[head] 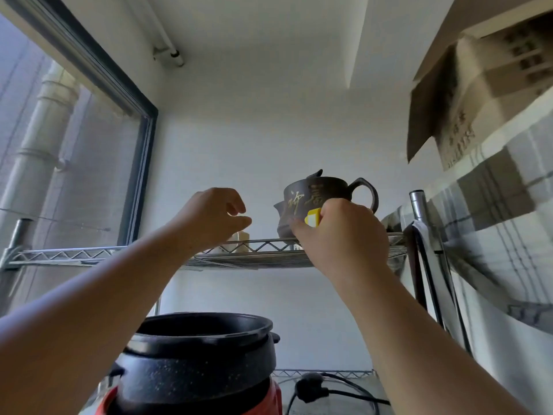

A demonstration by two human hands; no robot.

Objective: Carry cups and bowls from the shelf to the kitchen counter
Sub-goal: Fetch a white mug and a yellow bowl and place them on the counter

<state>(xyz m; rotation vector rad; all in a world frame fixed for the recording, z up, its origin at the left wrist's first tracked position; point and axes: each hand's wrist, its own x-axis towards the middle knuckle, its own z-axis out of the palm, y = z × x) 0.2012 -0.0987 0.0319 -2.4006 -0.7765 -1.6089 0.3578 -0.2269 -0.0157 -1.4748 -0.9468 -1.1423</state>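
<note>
Pick-up stage — your right hand (344, 235) is clamping the dark inscribed cup (317, 199) on the wire shelf (254, 250); your left hand (215, 217) is hovering beside it, fingers loosely curled, empty. Next — you're needing a level lift clear of the rail.

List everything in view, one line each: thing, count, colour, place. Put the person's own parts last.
Wire shelf: one, silver, upper tier across the middle.
Dark cups: apparently two, stacked, brown with gold writing, on the shelf.
Yellow item: one, at the right hand, unclear what.
Pale item: one, cream, on the shelf, behind the left hand.
Pot: one, black, on a red base, lower tier.
Plug: one, black, lower tier.
Checked cloth: one, grey-white, right.
Cardboard box: one, brown, upper right.
Left hand: curled, empty.
Right hand: at the cups' base.
</note>
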